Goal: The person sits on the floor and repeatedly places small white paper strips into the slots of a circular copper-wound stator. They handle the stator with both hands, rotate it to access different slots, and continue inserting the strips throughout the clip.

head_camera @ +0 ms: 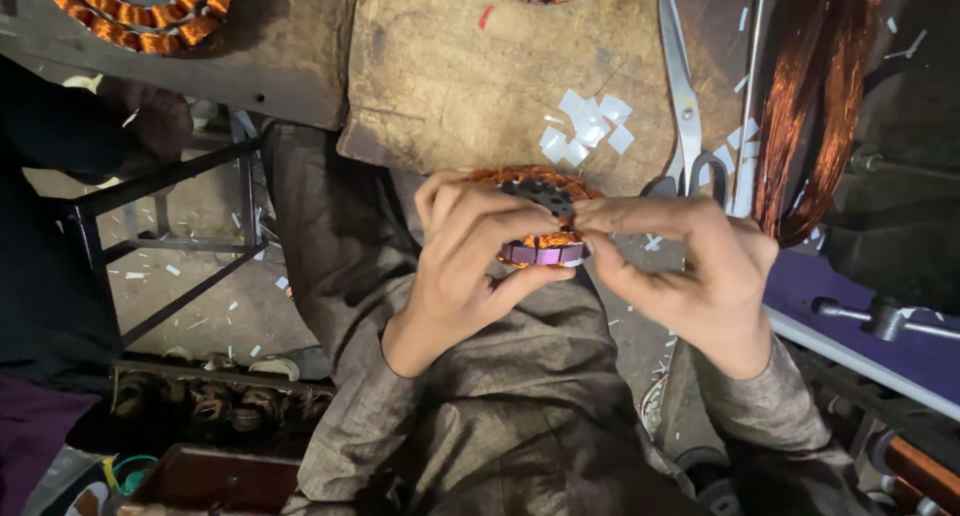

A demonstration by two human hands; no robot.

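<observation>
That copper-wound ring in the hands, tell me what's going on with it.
A seated person holds a round copper-wound stator over their lap with both bare hands. The left hand grips it from the side and below; the right hand pinches at its near rim. On the worn wooden board beyond lie small white paper squares, scissors, a green-handled screwdriver and a loose copper wire coil. Another wound stator sits at far left.
</observation>
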